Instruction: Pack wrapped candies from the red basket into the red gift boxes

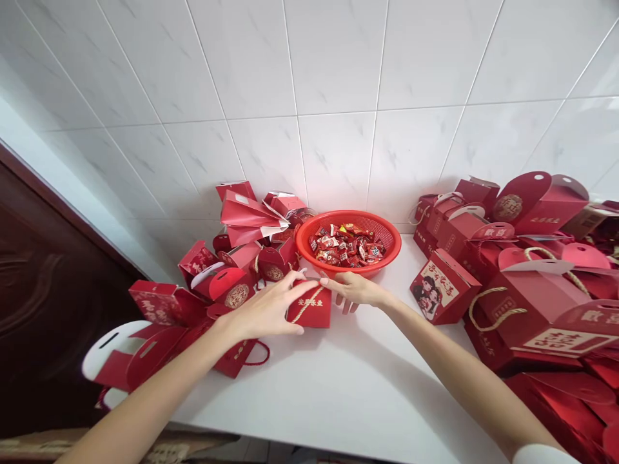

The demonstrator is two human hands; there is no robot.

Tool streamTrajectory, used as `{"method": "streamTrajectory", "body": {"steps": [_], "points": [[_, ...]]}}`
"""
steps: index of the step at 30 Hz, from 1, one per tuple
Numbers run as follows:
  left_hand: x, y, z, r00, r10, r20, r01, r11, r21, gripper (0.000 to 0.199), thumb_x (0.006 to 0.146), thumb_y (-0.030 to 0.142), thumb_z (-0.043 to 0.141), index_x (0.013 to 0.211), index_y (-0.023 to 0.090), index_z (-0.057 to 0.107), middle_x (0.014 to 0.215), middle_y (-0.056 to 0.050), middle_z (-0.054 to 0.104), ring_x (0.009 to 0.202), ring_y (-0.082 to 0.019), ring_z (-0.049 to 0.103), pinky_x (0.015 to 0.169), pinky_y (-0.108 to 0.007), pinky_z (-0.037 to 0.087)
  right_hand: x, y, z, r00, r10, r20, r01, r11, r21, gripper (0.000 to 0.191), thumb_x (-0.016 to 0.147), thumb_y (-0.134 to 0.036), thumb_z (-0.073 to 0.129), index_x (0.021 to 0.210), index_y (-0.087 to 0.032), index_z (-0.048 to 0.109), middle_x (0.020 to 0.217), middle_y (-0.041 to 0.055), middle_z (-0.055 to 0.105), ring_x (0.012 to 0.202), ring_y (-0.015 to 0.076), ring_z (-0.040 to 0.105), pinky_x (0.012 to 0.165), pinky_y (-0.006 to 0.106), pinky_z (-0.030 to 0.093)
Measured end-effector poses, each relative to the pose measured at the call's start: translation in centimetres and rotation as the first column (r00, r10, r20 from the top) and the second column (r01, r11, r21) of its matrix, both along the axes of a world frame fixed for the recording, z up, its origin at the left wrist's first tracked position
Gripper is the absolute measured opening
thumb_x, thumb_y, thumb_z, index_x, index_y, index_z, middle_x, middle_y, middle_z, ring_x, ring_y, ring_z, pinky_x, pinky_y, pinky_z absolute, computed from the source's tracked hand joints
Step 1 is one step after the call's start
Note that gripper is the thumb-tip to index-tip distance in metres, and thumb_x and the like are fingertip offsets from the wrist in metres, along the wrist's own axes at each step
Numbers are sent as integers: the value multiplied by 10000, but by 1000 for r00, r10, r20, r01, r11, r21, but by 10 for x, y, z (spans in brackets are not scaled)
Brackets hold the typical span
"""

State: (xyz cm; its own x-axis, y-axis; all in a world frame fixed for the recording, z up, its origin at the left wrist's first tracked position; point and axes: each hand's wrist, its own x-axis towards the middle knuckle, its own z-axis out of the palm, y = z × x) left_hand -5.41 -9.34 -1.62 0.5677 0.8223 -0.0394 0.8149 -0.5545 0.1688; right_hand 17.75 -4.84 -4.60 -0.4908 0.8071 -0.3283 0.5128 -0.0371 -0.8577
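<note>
A small red box [316, 312] with gold characters and a pale rope cord across its front stands on the white table. My left hand [273, 301] is at its left side and top, thumb and fingers spread apart. At its upper right corner is my right hand [353, 289], fingers apart, with the index fingertip near the top edge and close to my left fingertips. Just behind the box sits a red plastic basket [393, 248] holding many wrapped candies [345, 248]. Part of the box top is hidden by my hands.
Red gift boxes are heaped at the left [236, 287] and at the right [536, 309]. One box with a cartoon print [442, 287] stands right of the basket. A tiled wall [338, 64] rises behind the white table [329, 393].
</note>
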Motion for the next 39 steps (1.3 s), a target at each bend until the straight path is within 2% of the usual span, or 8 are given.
{"method": "streamTrajectory", "body": {"steps": [5, 9, 13, 18, 21, 27, 32, 39], "points": [[8, -4, -23, 953, -300, -42, 295, 887, 355, 669, 775, 150, 728, 1394, 257, 497, 1404, -142, 484, 1167, -302, 595, 916, -420, 539, 19, -11, 4, 996, -85, -9, 85, 996, 18, 537, 870, -704, 532, 921, -172, 593, 696, 26, 643, 510, 122, 622, 445, 216, 526], [8, -8, -33, 911, -411, -44, 391, 823, 412, 592, 813, 212, 712, 1370, 232, 513, 1429, -146, 496, 1160, -297, 588, 945, -440, 520, 28, -22, 10, 993, -113, 29, 113, 994, 2, 390, 945, -463, 523, 720, -145, 533, 690, 33, 642, 506, 114, 637, 462, 194, 513], [11, -14, -29, 949, -308, 69, 262, 890, 374, 710, 845, 523, 651, 1424, 152, 473, 1428, -178, 520, 1164, -322, 578, 959, -462, 491, 27, -31, 15, 989, -139, 45, 133, 985, 107, 247, 852, -188, 522, 614, -145, 472, 646, 18, 628, 551, 121, 674, 468, 150, 451], [15, -15, -20, 974, -54, 220, -12, 958, 287, 440, 1023, 408, 360, 1216, 154, 662, 1143, -111, 699, 991, -241, 619, 909, -427, 468, 20, -49, 4, 986, -133, -105, 159, 944, 290, 148, 829, -225, 510, 724, -153, 586, 715, 25, 681, 636, 139, 690, 535, 174, 484], [16, -14, -18, 975, -33, 220, -26, 965, 261, 392, 1002, 354, 399, 974, 191, 754, 983, -75, 721, 872, -218, 575, 862, -422, 468, 18, -59, -9, 979, -128, -157, 173, 932, 319, 177, 851, -261, 494, 828, -160, 638, 842, 42, 714, 698, 153, 689, 617, 215, 530], [14, -15, -15, 973, -168, 156, 119, 951, 284, 413, 824, 42, 423, 819, 239, 786, 1235, -64, 651, 1152, -263, 541, 996, -459, 457, 22, -67, -21, 967, -199, -160, 245, 898, 365, 265, 883, -314, 494, 1119, -210, 550, 1145, 69, 671, 614, 134, 643, 614, 286, 541], [17, -18, -18, 991, -90, 99, 74, 984, 160, 513, 828, 22, 392, 1170, 217, 720, 1272, -82, 646, 1164, -249, 591, 997, -415, 507, 25, -68, -23, 982, -132, -135, 183, 837, 515, 474, 914, -248, 439, 1388, -258, 440, 1274, 96, 599, 731, 146, 635, 750, 329, 548], [11, -7, -24, 909, 111, 401, -94, 994, -62, 707, 729, 95, 500, 1423, 224, 524, 1426, -76, 572, 1300, -275, 533, 1094, -433, 455, 24, -69, -19, 992, -53, -118, 101, 886, 453, 354, 975, -282, 382, 1117, -200, 695, 1034, 103, 622, 889, 199, 625, 768, 314, 519]]}}
